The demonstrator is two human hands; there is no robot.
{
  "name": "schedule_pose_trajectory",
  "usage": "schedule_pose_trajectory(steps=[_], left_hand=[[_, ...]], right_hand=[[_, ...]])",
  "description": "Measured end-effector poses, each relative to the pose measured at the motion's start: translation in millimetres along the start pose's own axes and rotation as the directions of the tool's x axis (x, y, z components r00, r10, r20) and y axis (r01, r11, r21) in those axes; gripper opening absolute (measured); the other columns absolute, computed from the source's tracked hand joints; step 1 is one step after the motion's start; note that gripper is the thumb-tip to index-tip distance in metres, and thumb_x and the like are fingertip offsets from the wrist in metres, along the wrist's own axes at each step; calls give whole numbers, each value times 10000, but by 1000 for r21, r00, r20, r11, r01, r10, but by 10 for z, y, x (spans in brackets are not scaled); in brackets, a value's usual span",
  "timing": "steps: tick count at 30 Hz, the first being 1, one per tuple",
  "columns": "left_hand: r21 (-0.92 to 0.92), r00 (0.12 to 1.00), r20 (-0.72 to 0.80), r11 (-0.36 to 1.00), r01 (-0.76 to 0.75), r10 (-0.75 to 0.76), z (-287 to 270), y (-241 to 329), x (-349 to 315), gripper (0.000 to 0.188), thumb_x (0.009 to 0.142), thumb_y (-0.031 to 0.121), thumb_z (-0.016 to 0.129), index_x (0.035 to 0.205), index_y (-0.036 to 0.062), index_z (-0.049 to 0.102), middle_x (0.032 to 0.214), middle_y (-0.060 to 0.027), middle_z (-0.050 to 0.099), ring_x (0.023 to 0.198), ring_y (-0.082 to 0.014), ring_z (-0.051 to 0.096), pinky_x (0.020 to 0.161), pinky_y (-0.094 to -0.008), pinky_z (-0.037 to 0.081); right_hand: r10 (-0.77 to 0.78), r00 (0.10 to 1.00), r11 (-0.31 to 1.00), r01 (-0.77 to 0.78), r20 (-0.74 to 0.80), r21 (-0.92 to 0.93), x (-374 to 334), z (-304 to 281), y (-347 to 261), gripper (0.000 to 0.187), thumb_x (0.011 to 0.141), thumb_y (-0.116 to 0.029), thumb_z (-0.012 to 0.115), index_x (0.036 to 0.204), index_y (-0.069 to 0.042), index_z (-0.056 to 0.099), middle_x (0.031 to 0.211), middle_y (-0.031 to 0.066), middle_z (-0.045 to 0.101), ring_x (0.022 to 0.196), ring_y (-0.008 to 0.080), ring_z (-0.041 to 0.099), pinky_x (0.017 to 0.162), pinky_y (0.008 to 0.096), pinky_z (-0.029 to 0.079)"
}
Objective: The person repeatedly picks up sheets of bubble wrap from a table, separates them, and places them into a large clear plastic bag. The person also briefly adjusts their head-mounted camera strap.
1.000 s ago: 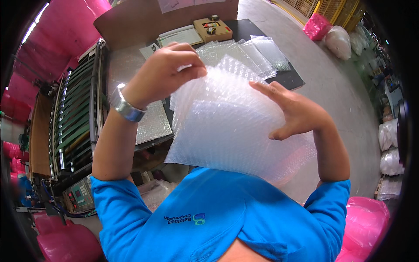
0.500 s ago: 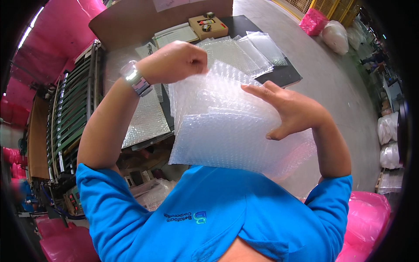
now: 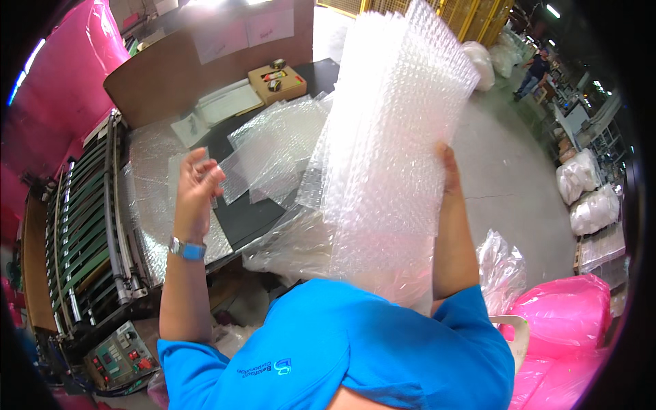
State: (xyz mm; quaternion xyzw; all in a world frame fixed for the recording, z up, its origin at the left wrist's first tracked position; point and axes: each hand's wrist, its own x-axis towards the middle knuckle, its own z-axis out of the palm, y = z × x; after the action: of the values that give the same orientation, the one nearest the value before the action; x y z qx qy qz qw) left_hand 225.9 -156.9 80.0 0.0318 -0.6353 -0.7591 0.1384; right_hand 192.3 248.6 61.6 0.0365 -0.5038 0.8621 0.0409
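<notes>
A tall stack of clear bubble wrap bags (image 3: 396, 116) stands raised in front of me, slightly fanned at its top and left edges. My right hand (image 3: 447, 167) grips its right side; the thumb shows at the edge, while the other fingers are hidden behind the stack. Apart from the stack, my left hand (image 3: 197, 186) is lifted at the left, empty, its fingers loosely bent and spread. Behind that hand, bubble wrap sheets (image 3: 154, 205) cover the left of the dark table (image 3: 253, 222). More loose bubble wrap bags (image 3: 283, 140) lie overlapping at the table's middle.
A cardboard box (image 3: 290, 85) with small items and a paper pad (image 3: 229, 102) sit at the table's back. A roller machine (image 3: 82, 225) and control box (image 3: 119, 355) flank the left. Pink wrapped bundles (image 3: 564, 314) stand at right. Another person (image 3: 533, 74) is far off.
The bubble wrap stack has gone from lying low before me to upright and higher, in my right hand. My left hand has come off it and moved left and down.
</notes>
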Motion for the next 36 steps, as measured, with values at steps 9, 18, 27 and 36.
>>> schedule_pose_trajectory(steps=[9,18,27,36], left_hand=[[-60,965,228,987,150,-133,-80,-423,-103,312,855,402,508,882,94,550,883,-7,574,778,-99,542,689,-235,426],[-144,863,443,930,338,-245,418,-278,-13,1065,613,792,415,1337,38,214,1216,-174,400,1152,-262,388,931,-399,369],[-150,623,630,714,684,-464,338,-499,-60,618,754,292,613,1228,-13,358,1161,-189,475,1014,-250,523,826,-379,475],[-766,913,379,501,403,-153,103,-1116,-332,571,788,359,538,1198,-20,419,1148,-214,503,1029,-320,518,876,-432,436]], right_hand=[[147,986,969,-159,73,191,-7,271,362,737,639,-455,681,1205,-57,427,1108,134,506,995,268,504,840,379,444],[237,949,964,-256,208,70,-128,453,551,828,658,-415,685,1298,-53,304,1261,145,391,1131,266,401,927,373,359],[117,947,958,-27,300,-286,1,744,666,1012,688,-643,543,1382,-92,54,1378,174,203,1264,281,227,1013,400,252],[117,923,993,-117,367,-23,-54,1123,454,753,797,-536,504,1329,-90,212,1145,161,397,1000,233,485,746,351,473]])
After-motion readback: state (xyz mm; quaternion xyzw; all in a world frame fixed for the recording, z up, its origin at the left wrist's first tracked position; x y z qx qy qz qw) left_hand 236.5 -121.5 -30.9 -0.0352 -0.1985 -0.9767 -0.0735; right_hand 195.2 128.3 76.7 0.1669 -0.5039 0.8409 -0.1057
